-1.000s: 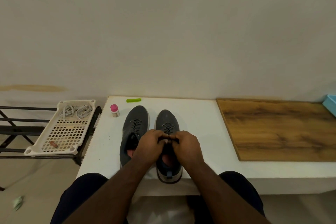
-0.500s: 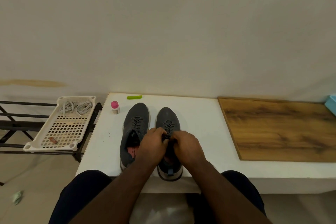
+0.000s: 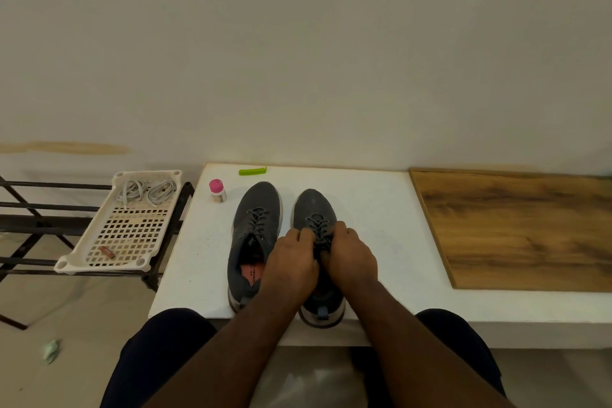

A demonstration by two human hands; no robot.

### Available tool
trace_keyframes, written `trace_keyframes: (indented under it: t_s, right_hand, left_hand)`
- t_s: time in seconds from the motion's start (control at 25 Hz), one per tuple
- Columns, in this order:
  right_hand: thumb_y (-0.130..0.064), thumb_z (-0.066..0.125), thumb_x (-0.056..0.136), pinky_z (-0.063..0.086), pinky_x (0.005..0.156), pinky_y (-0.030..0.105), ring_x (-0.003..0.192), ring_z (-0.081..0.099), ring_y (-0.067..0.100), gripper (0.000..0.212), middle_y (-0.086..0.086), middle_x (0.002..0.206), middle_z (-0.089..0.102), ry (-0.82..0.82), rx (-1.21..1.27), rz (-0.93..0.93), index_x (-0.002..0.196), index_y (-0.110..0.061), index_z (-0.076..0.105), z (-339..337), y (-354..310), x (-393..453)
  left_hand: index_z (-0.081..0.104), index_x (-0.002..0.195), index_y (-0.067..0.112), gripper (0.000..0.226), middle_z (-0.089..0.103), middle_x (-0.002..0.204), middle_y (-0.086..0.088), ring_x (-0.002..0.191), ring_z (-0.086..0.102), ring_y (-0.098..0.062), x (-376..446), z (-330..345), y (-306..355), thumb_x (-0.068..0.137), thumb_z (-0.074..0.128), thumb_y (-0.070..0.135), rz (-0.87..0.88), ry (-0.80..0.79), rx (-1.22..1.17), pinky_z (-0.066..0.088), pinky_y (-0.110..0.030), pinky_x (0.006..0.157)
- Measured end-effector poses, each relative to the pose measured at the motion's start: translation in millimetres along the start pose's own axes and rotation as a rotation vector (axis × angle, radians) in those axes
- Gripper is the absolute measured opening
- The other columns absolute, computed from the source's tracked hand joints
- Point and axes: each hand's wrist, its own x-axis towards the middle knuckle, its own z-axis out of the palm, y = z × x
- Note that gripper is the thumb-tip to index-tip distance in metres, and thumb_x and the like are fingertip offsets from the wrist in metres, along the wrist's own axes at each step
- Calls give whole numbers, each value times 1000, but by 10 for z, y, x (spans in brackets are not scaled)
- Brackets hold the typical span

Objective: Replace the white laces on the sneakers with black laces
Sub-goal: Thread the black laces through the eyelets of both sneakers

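Two grey sneakers stand side by side on the white table (image 3: 371, 209), toes toward the wall. The left sneaker (image 3: 256, 209) carries a black lace and shows its pink insole. Over the tongue of the right sneaker (image 3: 313, 205), my left hand (image 3: 291, 262) and my right hand (image 3: 351, 258) meet, fingers curled and pinching its black lace (image 3: 318, 229) near the top eyelets. The lace ends are hidden under my fingers. Two white laces (image 3: 145, 192) lie coiled in the white basket (image 3: 99, 267) to the left.
A small pink-capped bottle (image 3: 217, 190) and a green clip (image 3: 252, 171) sit at the table's back left. A wooden board (image 3: 516, 228) covers the right side. The basket rests on a black metal rack (image 3: 29, 225); it also holds a small brown object (image 3: 107, 252).
Both hands have slid a little farther up the right sneaker's lacing. The view has tilted down slightly. The sneakers have stayed in place.
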Motion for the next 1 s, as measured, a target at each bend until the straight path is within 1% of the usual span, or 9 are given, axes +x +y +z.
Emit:
trace_keyframes:
  t_s: [0.12, 0.2, 0.28, 0.4, 0.52, 0.64, 0.8, 0.92, 1.0]
  right_hand:
    - [-30, 58, 89, 52, 80, 35, 94, 58, 22, 30, 5, 110, 56, -99, 166, -68, 116, -18, 52, -60, 161, -30]
    - [-29, 59, 90, 50, 80, 31, 94, 57, 19, 29, 4, 111, 57, -91, 140, -96, 117, -18, 53, -71, 197, -75]
    - [-32, 54, 95, 48, 76, 29, 92, 58, 21, 27, 5, 111, 58, -35, 21, -123, 117, -16, 52, -47, 146, -89]
    - [-38, 46, 100, 45, 69, 31, 90, 64, 25, 29, 5, 108, 61, 44, -159, -109, 118, -16, 50, -28, 39, -10]
    - [-42, 46, 101, 45, 65, 32, 89, 67, 26, 29, 5, 106, 63, 22, -219, -28, 114, -17, 50, -46, -7, 83]
    - [-42, 49, 99, 47, 68, 34, 92, 64, 26, 31, 6, 109, 59, -4, -116, 38, 117, -16, 48, -8, -24, 49]
    - [-43, 51, 95, 52, 75, 38, 95, 63, 28, 37, 6, 111, 57, -59, -18, 127, 121, -17, 45, 40, 19, -76]
    - [-39, 52, 97, 55, 78, 39, 95, 64, 27, 31, 7, 111, 61, -57, -11, 166, 119, -17, 48, 43, 5, -85]
    - [-37, 53, 97, 56, 81, 39, 96, 64, 27, 30, 8, 112, 62, -44, 57, 162, 119, -16, 50, -4, -64, -7]
  left_hand:
    - [45, 117, 16, 32, 53, 114, -6, 97, 54, -22, 62, 28, 42, 90, 61, 24, 7, -9, 111, 52, -35, 84]
    - [41, 121, 16, 46, 52, 117, -7, 100, 56, -24, 104, 43, 57, 86, 69, 27, -4, -43, 169, 53, -37, 84]
    - [39, 124, 16, 52, 51, 119, -8, 103, 57, -26, 132, 60, 67, 85, 71, 29, -22, -56, 189, 54, -38, 85]
    - [39, 127, 16, 45, 51, 119, -9, 104, 55, -26, 137, 63, 72, 91, 63, 27, -9, -47, 154, 52, -38, 87]
    - [44, 121, 15, 30, 52, 113, -9, 101, 54, -26, 108, 20, 41, 93, 53, 21, -19, -60, 47, 51, -39, 87]
    - [50, 116, 17, 23, 55, 111, -6, 99, 54, -22, 63, -45, -1, 93, 51, 21, -39, -63, -21, 49, -35, 87]
    - [57, 124, 22, 31, 59, 118, -1, 108, 55, -19, 11, -105, -29, 95, 54, 32, -23, -39, -8, 49, -35, 93]
    - [57, 132, 23, 35, 58, 127, -1, 116, 55, -17, -56, -185, -20, 98, 53, 27, -30, -101, -134, 44, -32, 102]
    - [61, 128, 23, 32, 61, 124, 1, 114, 56, -17, -80, -300, -48, 98, 51, 23, -24, -51, -122, 44, -32, 101]
